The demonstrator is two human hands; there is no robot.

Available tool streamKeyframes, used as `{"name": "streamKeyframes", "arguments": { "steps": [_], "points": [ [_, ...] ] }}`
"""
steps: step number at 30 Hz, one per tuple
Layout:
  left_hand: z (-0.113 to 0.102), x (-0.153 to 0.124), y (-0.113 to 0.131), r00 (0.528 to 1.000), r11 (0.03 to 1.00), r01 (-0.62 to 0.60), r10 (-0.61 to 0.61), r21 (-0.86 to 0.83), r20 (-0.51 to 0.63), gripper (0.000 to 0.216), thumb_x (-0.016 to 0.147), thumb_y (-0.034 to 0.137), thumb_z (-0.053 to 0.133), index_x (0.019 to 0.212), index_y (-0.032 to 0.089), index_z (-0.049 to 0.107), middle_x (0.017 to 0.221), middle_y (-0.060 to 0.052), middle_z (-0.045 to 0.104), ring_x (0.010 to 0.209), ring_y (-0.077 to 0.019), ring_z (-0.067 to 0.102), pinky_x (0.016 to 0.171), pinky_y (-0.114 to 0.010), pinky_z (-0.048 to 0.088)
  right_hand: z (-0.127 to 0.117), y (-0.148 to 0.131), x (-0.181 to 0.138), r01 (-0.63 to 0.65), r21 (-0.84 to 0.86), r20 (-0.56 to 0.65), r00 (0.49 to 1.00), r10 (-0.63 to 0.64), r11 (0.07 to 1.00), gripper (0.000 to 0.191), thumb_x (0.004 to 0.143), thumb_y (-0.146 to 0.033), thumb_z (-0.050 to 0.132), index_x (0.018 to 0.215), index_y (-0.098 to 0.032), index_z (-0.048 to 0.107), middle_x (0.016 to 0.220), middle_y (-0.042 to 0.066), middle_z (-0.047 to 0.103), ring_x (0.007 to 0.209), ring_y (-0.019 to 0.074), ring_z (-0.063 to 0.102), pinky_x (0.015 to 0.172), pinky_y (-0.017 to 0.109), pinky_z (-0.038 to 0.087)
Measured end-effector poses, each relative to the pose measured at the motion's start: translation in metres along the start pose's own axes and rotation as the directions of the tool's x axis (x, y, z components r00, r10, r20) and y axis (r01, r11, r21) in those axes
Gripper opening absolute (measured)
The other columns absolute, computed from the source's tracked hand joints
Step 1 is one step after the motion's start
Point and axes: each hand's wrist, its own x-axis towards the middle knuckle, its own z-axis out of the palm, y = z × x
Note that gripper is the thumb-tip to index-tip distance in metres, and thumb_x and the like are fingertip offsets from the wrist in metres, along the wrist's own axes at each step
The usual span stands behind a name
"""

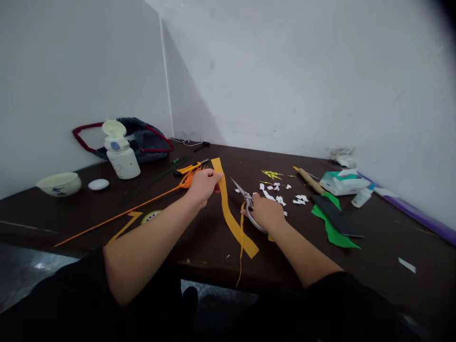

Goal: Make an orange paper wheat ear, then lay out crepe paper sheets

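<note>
Head cam's got your left hand [204, 186] pinching the yellow strip [227, 209] near its far end, length snaking toward you. Scissors [245, 194] in your right hand [267, 212] sit just right of it, tips angled away-left.

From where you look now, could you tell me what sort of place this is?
Probably a craft worktable in a room corner: scissors in the right hand, a yellow-orange strip pinched by the left hand, and a snap-off utility knife lying nearby.
</note>
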Motion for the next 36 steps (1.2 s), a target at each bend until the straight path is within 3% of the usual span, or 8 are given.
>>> {"name": "streamKeyframes", "arguments": {
  "steps": [7,13,16,19,22,25,30,36],
  "points": [
    [-0.036,-0.020,0.016,0.994,0.995,-0.087,0.089,0.041,-0.066,0.012,0.072,0.024,0.061,0.063,0.016,0.056,0.057,0.001,0.059,0.047,-0.0098,0.055,0.046,-0.021,0.047,-0.010,0.042,0.013,-0.086,-0.035,0.003,0.996,0.086,0.996,0.041,0.079,-0.051,0.054,0.099,-0.015,0.057,0.088,0.016,0.068,0.084,0.0322,0.065,0.066,0.037,0.044],
    [-0.073,-0.027,-0.024,0.993,0.984,-0.024,0.044,0.179,-0.109,0.018,0.070,0.032,0.060,0.065,0.015,0.058,0.060,-0.002,0.061,0.052,-0.0158,0.059,0.051,-0.030,0.051,-0.033,0.089,0.001,-0.213,0.024,-0.090,0.973,0.214,0.977,0.044,0.086,-0.048,0.044,0.114,-0.015,0.051,0.093,0.017,0.067,0.088,0.0320,0.065,0.068,0.036,0.045],
    [-0.082,-0.029,-0.034,0.993,0.960,-0.034,0.065,0.279,-0.102,0.016,0.066,0.030,0.064,0.071,0.015,0.063,0.071,-0.005,0.064,0.068,-0.0224,0.063,0.069,-0.040,0.052,-0.040,0.098,-0.026,-0.181,0.224,-0.093,0.974,0.206,0.958,0.038,0.081,-0.045,0.054,0.108,-0.019,0.053,0.090,0.011,0.068,0.074,0.0262,0.067,0.065,0.033,0.047],
    [-0.078,-0.049,-0.032,0.912,0.785,-0.228,0.379,0.577,-0.155,0.036,0.067,0.026,0.066,0.101,0.016,0.063,0.110,-0.010,0.061,0.106,-0.0287,0.054,0.100,-0.046,0.034,-0.043,0.089,-0.062,-0.093,0.637,0.070,0.996,0.063,0.765,0.029,0.081,-0.041,0.053,0.102,-0.020,0.053,0.074,0.003,0.067,0.045,0.0157,0.058,0.046,0.027,0.044],
    [-0.058,-0.090,-0.034,0.796,0.378,-0.436,0.586,0.816,0.154,0.043,0.080,0.027,0.053,0.121,0.013,0.052,0.127,-0.014,0.052,0.122,-0.0283,0.042,0.105,-0.046,0.027,-0.043,0.064,-0.089,-0.098,0.844,0.136,0.990,-0.033,0.527,0.031,0.081,-0.040,0.052,0.103,-0.019,0.050,0.077,0.003,0.068,0.040,0.0116,0.055,0.039,0.024,0.040],
    [-0.032,-0.131,-0.044,0.766,0.194,-0.632,0.304,0.751,0.567,0.058,0.080,0.043,0.055,0.130,0.015,0.045,0.139,-0.013,0.043,0.129,-0.0307,0.036,0.107,-0.049,0.025,-0.041,0.032,-0.092,-0.106,0.894,0.159,0.984,-0.086,0.435,0.030,0.081,-0.037,0.053,0.103,-0.017,0.049,0.082,0.006,0.069,0.041,0.0106,0.057,0.040,0.023,0.041],
    [-0.029,-0.152,-0.055,0.706,0.184,-0.704,0.069,0.686,0.705,0.071,0.079,0.056,0.052,0.135,0.015,0.040,0.143,-0.015,0.037,0.133,-0.0315,0.030,0.108,-0.052,0.019,-0.034,0.003,-0.067,-0.165,0.804,0.298,0.943,-0.148,0.572,0.020,0.082,-0.030,0.052,0.097,-0.016,0.049,0.079,0.006,0.069,0.039,0.0102,0.058,0.038,0.021,0.041],
    [-0.065,-0.145,-0.046,0.620,0.357,-0.746,0.067,0.562,0.782,0.068,0.077,0.052,0.057,0.136,0.024,0.038,0.146,-0.009,0.034,0.134,-0.0298,0.029,0.109,-0.056,0.007,-0.032,0.040,-0.050,-0.168,0.592,0.317,0.948,-0.036,0.788,0.015,0.076,-0.023,0.060,0.089,-0.018,0.054,0.069,0.002,0.069,0.037,0.0109,0.058,0.044,0.023,0.044]
  ]
}}
